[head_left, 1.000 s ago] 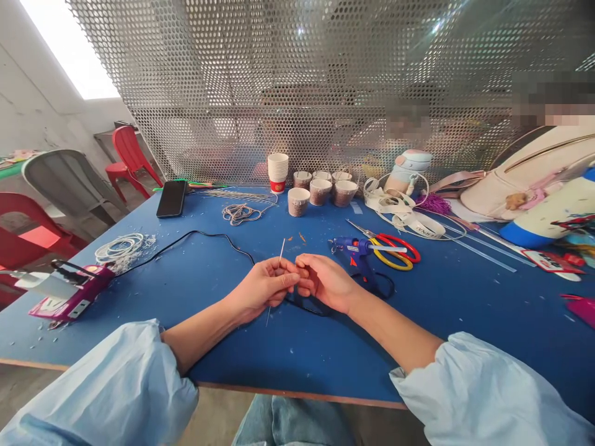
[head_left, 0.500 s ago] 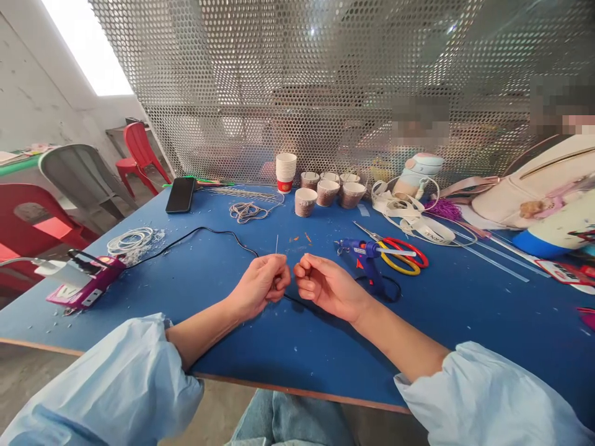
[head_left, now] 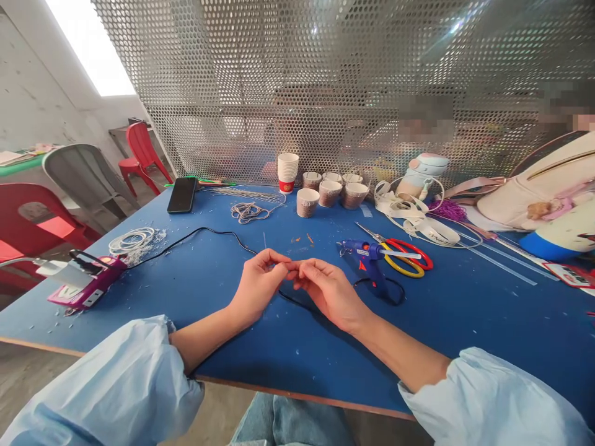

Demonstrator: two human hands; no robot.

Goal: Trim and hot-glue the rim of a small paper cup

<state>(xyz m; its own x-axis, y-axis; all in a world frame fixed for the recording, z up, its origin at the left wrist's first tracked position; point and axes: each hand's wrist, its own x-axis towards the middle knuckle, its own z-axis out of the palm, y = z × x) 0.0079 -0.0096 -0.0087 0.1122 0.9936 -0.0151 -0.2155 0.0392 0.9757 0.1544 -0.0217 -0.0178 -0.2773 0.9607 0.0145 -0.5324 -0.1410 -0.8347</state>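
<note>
Above the middle of the blue table, my left hand (head_left: 263,282) and my right hand (head_left: 332,291) meet at the fingertips. Both are closed in a pinch. A thin pale strand (head_left: 264,240) stands up behind the left hand's fingers, seemingly held there; whether it is cord or wire I cannot tell. The fingers hide whatever lies between the two hands. Just right of the right hand lies a blue glue gun (head_left: 369,257) with a clear glue stick in its back. Scissors (head_left: 404,263) with red and yellow handles lie partly beneath it.
Several cord-wrapped cups (head_left: 307,203) and a stack of paper cups (head_left: 288,172) stand at the back. A cord coil (head_left: 251,212) and a phone (head_left: 182,195) lie left of them. A purple power strip (head_left: 95,291), white ribbon (head_left: 432,229) and a bottle (head_left: 427,170) flank the area.
My hands have come together from a small gap, and their fingertips now touch. The thin strand has shifted left and looks fainter. The view has moved slightly.
</note>
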